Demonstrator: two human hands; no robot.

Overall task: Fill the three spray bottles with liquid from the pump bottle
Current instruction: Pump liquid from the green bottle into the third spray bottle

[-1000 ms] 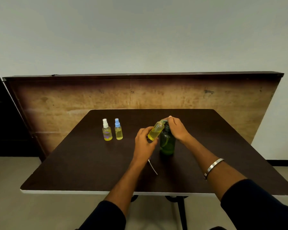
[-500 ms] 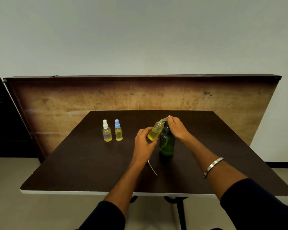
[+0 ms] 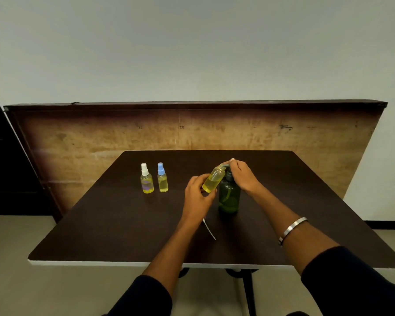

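Two of the three spray bottles look finished: the white-capped spray bottle (image 3: 146,181) and the blue-capped spray bottle (image 3: 162,180) stand upright just beside each other toward the far left corner of the table (image 3: 100,224), caps on and yellow liquid inside. The third spray bottle (image 3: 213,179) is uncapped and tilted, its mouth up under the spout of the green pump bottle (image 3: 229,197), which stands near the table's middle. The left hand (image 3: 197,197) grips this bottle around its base; the right hand (image 3: 242,175) rests curled over the pump head, seemingly pressing it. The bottle already looks largely full of yellow liquid. Its spray top's thin dip tube (image 3: 209,229) lies toward the near edge, so what remains is probably topping up and recapping.
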